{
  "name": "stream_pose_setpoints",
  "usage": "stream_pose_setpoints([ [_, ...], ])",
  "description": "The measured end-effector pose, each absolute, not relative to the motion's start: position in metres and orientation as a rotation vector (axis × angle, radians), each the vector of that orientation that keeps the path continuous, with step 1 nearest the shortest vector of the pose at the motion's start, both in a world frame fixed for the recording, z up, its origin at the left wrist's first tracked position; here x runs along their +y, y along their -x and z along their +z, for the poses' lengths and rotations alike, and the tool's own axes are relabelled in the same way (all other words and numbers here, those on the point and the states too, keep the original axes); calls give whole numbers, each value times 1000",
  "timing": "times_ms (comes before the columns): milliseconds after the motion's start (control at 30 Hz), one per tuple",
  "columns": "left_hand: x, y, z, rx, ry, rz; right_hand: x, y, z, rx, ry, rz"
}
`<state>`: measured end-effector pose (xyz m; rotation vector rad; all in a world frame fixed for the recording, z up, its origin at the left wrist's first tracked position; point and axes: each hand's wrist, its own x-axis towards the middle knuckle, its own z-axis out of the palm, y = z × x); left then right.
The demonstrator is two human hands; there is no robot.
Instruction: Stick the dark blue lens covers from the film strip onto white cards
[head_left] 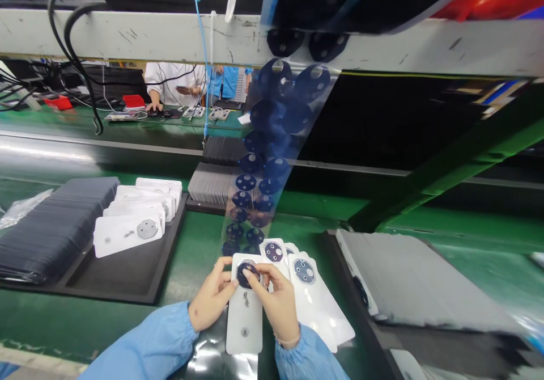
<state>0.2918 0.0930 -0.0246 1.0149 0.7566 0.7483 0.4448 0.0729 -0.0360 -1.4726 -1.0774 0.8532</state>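
Note:
Before me lies a white phone back cover, dark lettering and a small emblem on its face. My left hand grips its upper left edge, fingers closed. At the top of the cover sits a dark round camera-lens sticker. My right hand has its fingers and thumb closed on this sticker at the cover's upper right; its fingertips partly hide it. Just right of my hands, several white covers with dark lens circles lie fanned out. A clear strip of dark round stickers hangs down behind the cover.
At left, a black tray bears white covers and a row of dark sheets. Grey sheets fill a tray at right. A grey-white shelf beam crosses above, with hanging cables. Beyond it, a co-worker works.

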Motion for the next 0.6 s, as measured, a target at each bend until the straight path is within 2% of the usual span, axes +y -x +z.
stream_pose_setpoints([
  [600,94,-292,-23,767,-1009,748,72,-444,-40,-1066,1459,820],
])
